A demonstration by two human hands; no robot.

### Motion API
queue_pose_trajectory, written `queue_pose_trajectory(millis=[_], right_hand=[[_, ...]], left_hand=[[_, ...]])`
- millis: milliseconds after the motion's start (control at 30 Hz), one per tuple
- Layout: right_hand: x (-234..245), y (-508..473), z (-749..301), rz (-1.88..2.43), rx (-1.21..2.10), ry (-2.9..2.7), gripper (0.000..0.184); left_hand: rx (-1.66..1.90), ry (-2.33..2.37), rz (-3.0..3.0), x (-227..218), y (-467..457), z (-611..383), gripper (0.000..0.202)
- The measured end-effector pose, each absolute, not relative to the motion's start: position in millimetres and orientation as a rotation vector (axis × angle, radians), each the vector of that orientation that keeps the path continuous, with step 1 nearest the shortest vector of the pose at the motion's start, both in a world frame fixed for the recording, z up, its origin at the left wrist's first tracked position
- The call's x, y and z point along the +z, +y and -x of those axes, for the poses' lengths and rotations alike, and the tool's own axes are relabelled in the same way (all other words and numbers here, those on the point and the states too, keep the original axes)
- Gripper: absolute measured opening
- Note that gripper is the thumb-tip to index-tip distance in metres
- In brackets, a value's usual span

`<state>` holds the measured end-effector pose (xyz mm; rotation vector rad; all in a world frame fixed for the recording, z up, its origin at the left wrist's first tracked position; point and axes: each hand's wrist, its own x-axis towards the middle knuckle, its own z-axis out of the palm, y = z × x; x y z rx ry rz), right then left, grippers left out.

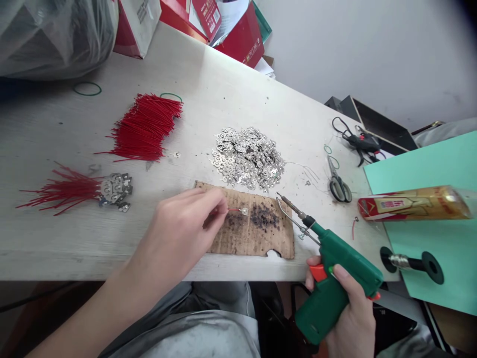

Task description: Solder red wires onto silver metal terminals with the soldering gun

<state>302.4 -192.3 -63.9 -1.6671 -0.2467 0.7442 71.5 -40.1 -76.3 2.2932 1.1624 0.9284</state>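
My left hand (190, 226) pinches a short red wire (234, 209) over a scorched piece of cardboard (257, 243). At the wire's right end sits a small round metal terminal (244, 211). In my right hand (352, 308) is a green soldering gun (346, 266) with a red trigger, its tip pointing up and left above the cardboard's right edge, apart from the terminal. Behind the cardboard lies a heap of loose metal terminals (249, 156). To the left are a pile of red wires (143, 129) and a bunch of red wires with terminals attached (74, 190).
On the right lie scissors (339, 186), black-handled pliers (363, 141), a bottle-shaped package (413, 203) and a solder spool (410, 263). Red boxes (238, 40) and a plastic bag (55, 40) stand at the back. The table's front edge runs below my hands.
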Motion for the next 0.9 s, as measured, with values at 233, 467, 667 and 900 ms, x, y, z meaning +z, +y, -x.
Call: queue_pose_trajectory(millis=[233,467,667,900], right_hand=[[-64.9,-190.4,-302.6,1.676,0.742,-0.268,0.041],[-64.2,-188.8,-301.8,1.674,0.744,-0.250,0.041],[-63.9,-187.2,-301.1,1.674,0.736,-0.241,0.041],[-63.4,-188.6,-299.9,1.666,0.738,-0.227,0.037]], left_hand=[[0.915,1.168,-2.293,-76.2,-41.0,-72.5,0.013],[0.911,1.165,-2.295,-76.1,-40.4,-72.6,0.013],[0.909,1.166,-2.308,-77.2,-40.7,-71.6,0.013],[0.951,1.139,-2.329,-79.0,-39.9,-73.0,0.014]])
